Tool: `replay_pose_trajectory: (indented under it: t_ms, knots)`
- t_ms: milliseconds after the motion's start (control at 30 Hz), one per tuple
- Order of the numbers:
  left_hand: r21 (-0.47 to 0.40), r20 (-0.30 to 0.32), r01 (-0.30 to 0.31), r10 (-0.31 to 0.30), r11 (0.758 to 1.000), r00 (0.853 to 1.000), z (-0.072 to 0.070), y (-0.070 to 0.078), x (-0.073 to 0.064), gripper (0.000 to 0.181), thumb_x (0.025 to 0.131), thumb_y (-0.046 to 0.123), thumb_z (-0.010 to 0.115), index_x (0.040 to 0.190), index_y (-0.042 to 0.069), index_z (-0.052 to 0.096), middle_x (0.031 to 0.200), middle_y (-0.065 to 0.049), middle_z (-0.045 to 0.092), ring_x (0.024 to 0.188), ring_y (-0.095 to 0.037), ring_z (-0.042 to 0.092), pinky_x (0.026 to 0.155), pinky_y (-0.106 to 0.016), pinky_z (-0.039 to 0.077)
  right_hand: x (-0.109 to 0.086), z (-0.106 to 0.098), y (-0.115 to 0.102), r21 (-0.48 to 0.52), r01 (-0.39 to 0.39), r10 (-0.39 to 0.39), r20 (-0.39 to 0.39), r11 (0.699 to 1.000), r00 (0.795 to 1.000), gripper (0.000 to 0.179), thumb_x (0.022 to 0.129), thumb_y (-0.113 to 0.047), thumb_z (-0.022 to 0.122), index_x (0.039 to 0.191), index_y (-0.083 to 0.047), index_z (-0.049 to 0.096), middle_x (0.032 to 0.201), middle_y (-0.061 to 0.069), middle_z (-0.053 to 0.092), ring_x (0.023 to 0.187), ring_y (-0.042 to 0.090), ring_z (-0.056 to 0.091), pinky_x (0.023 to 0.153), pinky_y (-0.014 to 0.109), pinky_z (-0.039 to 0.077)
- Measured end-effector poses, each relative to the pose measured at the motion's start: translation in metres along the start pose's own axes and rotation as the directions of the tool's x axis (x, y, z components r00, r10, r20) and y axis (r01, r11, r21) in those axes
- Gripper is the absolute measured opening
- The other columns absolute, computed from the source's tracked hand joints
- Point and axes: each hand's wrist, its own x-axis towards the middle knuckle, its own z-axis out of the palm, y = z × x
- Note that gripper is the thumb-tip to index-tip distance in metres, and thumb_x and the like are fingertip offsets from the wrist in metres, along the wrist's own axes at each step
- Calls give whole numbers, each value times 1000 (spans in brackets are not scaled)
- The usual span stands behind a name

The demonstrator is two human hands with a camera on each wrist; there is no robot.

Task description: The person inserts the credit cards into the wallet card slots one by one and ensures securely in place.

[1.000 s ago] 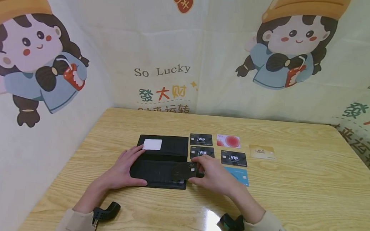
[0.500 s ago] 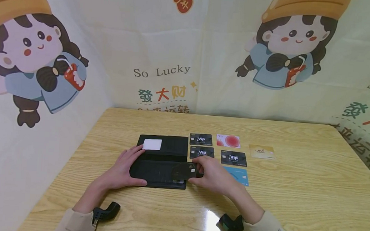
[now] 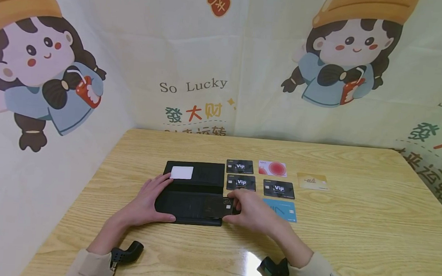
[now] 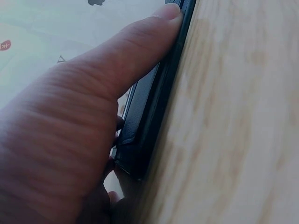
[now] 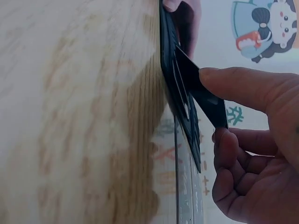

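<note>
A black wallet (image 3: 185,204) lies unfolded on the table, with a white card (image 3: 182,172) in its upper half. My left hand (image 3: 148,201) rests on the wallet's left side, fingers stretched toward the white card. Its thumb presses along the near edge, as the left wrist view also shows. My right hand (image 3: 252,208) pinches the right end of a black VIP card (image 3: 218,207) between thumb and fingers. In the right wrist view this card (image 5: 201,95) tilts up from the wallet (image 5: 169,56), its far end against the lower half. Whether that end sits inside a slot, I cannot tell.
Right of the wallet lie several cards: black Vip cards (image 3: 240,166), a pink card with a red circle (image 3: 272,168), a gold card (image 3: 312,181) and a blue card (image 3: 283,210) beside my right hand. The wooden table (image 3: 353,232) meets a printed cloth (image 3: 272,64) behind.
My right hand and the black VIP card have shifted slightly nearer and left. The card now covers a chip that showed beneath it. The left hand has stayed put.
</note>
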Motion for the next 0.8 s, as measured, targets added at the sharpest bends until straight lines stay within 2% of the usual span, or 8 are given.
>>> replay_pose_trajectory:
  t_ms: [467, 667, 800]
  knots:
    - [-3, 8, 10, -10, 1000, 1000, 2, 0, -2, 110, 72, 51, 88, 155, 1, 35, 163, -16, 23, 150, -39, 14, 118, -60, 3, 3, 9, 3, 43, 27, -28, 34, 999, 999, 57, 82, -25, 86, 128, 0, 63, 96, -1, 59, 84, 15, 53, 73, 31, 51]
    - [-4, 11, 17, -17, 1000, 1000, 3, 1, -2, 110, 72, 51, 87, 155, 2, 35, 164, -16, 23, 150, -39, 14, 118, -60, 3, 2, 9, 5, 59, 5, -7, 44, 998, 999, 57, 80, -21, 88, 125, 3, 62, 93, -1, 59, 83, 15, 53, 73, 33, 52]
    - [-5, 13, 16, -16, 1000, 1000, 3, 1, -2, 109, 72, 51, 87, 155, 2, 35, 164, -16, 23, 150, -39, 14, 118, -60, 3, 1, 7, 9, 47, -27, 25, 43, 999, 999, 55, 78, -24, 90, 121, -1, 63, 93, -2, 58, 83, 15, 53, 75, 32, 52]
